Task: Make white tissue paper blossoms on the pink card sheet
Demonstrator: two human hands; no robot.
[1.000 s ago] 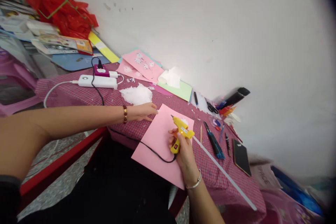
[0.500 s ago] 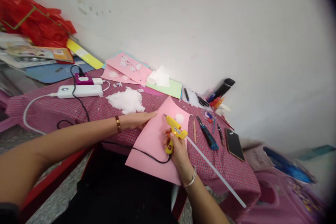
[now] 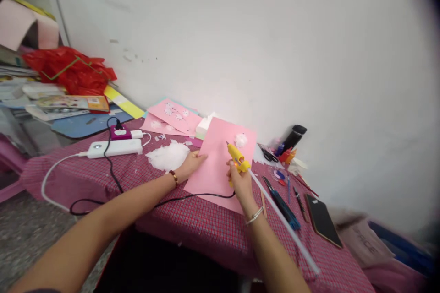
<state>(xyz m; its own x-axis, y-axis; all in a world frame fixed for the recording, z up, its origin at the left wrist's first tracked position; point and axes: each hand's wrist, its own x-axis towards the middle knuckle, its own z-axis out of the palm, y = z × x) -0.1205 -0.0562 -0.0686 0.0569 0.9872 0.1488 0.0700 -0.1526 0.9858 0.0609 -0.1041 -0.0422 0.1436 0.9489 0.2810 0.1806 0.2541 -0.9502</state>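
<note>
My left hand (image 3: 191, 164) grips the left edge of a sheet of pink paper (image 3: 213, 160), fingers behind and thumb in front. A white cotton puff (image 3: 241, 140) sits on the upper right of the sheet. In my right hand (image 3: 241, 187) is a yellow glue gun (image 3: 237, 156), its nozzle pointing up and left over the paper. A small orange light glows on its body. From its back sticks a long, whitish glue stick (image 3: 283, 222), slanting down to the right. A black cord (image 3: 192, 196) runs from the handle to the left. Left of the paper lies a heap of cotton (image 3: 168, 155).
On the checked tablecloth (image 3: 206, 224), a white power bank (image 3: 115, 147) and purple plug adapter (image 3: 120, 132) lie left. Finished-looking pink cards (image 3: 173, 114) rest against the wall. Right are a blue cutter (image 3: 283, 206), scissors (image 3: 269, 154) and a phone (image 3: 323, 219).
The pink paper has risen and moved forward, away from my body, with both hands. The glue gun moved along with it. The camera view has tilted up and shifted left.
</note>
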